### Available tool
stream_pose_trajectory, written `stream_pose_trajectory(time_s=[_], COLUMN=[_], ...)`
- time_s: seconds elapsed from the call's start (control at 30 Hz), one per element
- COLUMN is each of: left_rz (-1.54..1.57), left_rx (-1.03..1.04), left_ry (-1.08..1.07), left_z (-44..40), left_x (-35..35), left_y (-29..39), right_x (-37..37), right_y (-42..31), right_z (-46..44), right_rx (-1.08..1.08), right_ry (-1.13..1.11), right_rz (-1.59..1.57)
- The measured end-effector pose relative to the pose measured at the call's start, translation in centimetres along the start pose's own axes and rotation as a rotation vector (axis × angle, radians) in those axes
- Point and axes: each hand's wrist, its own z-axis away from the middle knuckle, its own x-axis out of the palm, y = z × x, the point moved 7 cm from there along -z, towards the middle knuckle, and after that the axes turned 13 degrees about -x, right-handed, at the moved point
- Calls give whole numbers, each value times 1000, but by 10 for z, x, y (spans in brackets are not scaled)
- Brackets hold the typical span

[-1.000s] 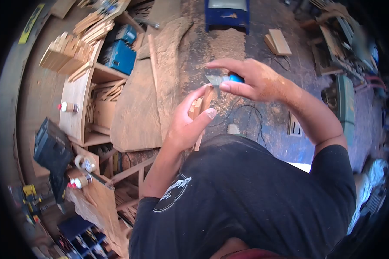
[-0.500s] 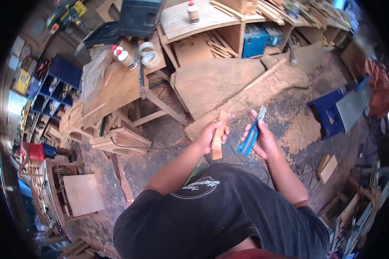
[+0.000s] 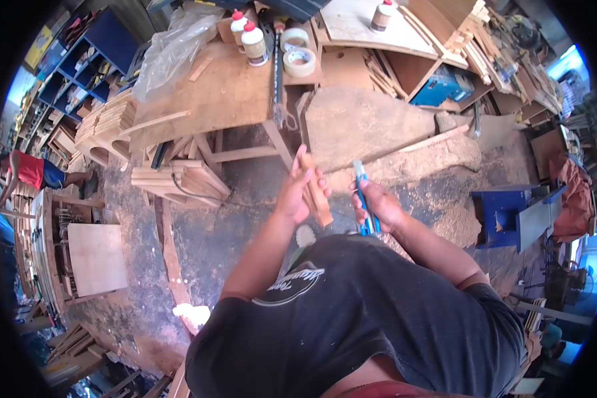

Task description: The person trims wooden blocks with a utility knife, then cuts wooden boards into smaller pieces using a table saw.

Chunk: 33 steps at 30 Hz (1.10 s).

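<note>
My left hand (image 3: 294, 194) is closed around a short, shaped piece of wood (image 3: 318, 202), which leans with its lower end to the right. Opposite it, my right hand (image 3: 383, 207) grips a blue utility knife (image 3: 370, 222). The knife stands nearly upright in the view, its pale tip (image 3: 357, 167) pointing away from me. A gap separates the knife from the wood. Both are held in front of my dark shirt, above the floor, and the fingers partly cover them.
Ahead to the left is a wooden workbench (image 3: 235, 99) with glue bottles (image 3: 254, 46) and tape rolls (image 3: 299, 62). A large board (image 3: 365, 123) and sawdust lie on the floor ahead. A blue stand (image 3: 501, 215) is at right. Another person (image 3: 33, 169) is at far left.
The view has swung right, bringing the workbench nearer the middle. The knife has turned more upright, and the wood now tilts the other way. Both hands keep their hold.
</note>
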Motion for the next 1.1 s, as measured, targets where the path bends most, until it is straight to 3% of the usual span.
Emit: stream_pose_trajectory(time_s=[0.23, 0.37, 0.43, 0.5, 0.53, 0.57, 0.63, 0.67, 0.7, 0.77, 0.8, 0.83, 0.87, 0.93, 0.97, 1.0, 1.1], left_rz=[21, 43, -47, -30, -26, -2, 44, 49, 69, 88, 104, 151, 197, 257, 311, 323, 308], left_rx=[-3, 57, 129, 316, 299, 273, 347, 307, 350, 411, 438, 472, 510, 585, 624, 652, 747], left_ry=[120, 163, 322, 437, 561, 684, 787, 837, 873, 925, 939, 962, 979, 999, 1016, 1014, 1065], left_z=[30, 39, 41, 40, 39, 40, 46, 48, 56, 74, 83, 93, 104, 126, 138, 150, 204], left_x=[-23, -33, -50, -53, -51, -53, -57, -61, -63, -67, -72, -81, -87, -97, -102, -108, -136], left_y=[7, 26, 34, 41, 39, 35, 36, 31, 32, 30, 24, 19, 15, 16, 11, 9, 14], right_x=[-25, -110, -146, -196, -225, -215, -293, -264, -302, -300, -298, -302, -319, -280, -284, -288, -225], right_y=[-7, -36, -78, -129, -154, -202, -244, -267, -280, -290, -291, -274, -247, -166, -105, -26, 263], right_z=[-104, -234, -311, -415, -478, -492, -623, -600, -659, -633, -601, -568, -556, -483, -463, -461, -420], right_rx=[-48, -5, -36, -229, -295, -356, -449, -470, -555, -626, -720, -753, -725, -670, -575, -392, 483], right_ry=[-73, 143, 221, 180, 158, 289, 281, 296, 217, 489, 704, 860, 881, 798, 772, 567, -548], right_rz=[-141, -19, 130, 285, 378, 551, 561, 348, 177, 101, 389, 636, 859, 874, 1085, 1102, 710])
